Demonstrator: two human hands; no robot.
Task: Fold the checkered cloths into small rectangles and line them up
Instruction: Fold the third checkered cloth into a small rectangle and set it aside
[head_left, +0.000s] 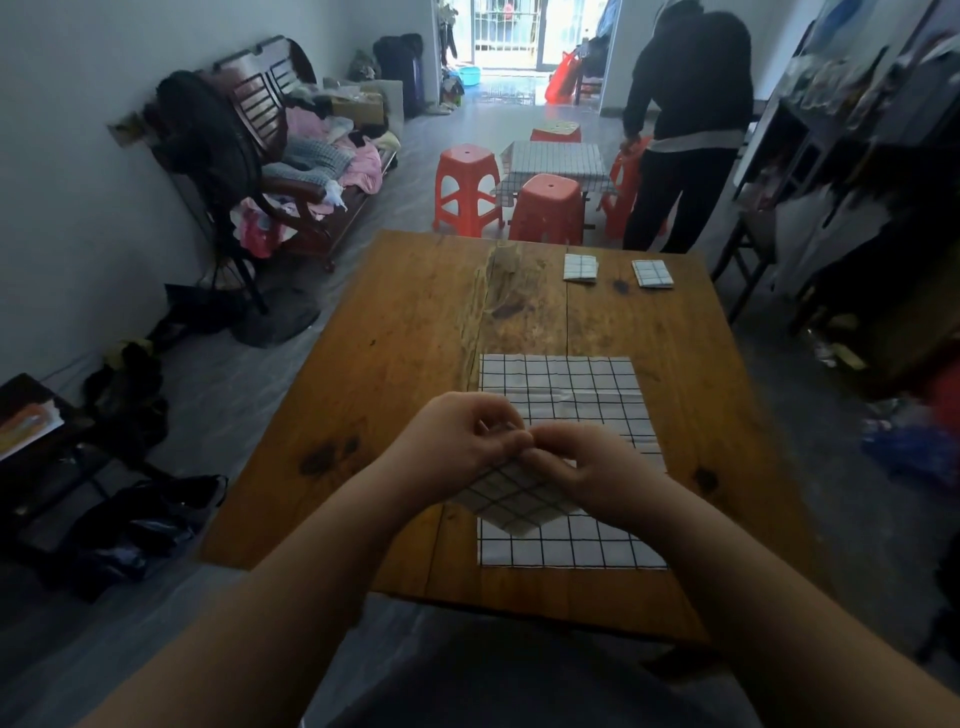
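Pinching limp checkered cloth (511, 500), left hand (457, 441) and right hand (587, 463) each in tight grip, flat gridded square (571, 379) beneath

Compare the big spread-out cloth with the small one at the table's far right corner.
The spread cloth lies open and flat; the far-right cloth is folded into a small rectangle at the far edge. The spread cloth shows many squares, the far-right cloth few. Both are white with dark grid lines.

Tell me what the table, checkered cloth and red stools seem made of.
Table: varnished-looking wood; grain, knots and a crack show. Checkered cloth: thin matte fabric, maybe cotton; it folds and creases. Stools: likely moulded plastic; smooth, uniform orange-red.
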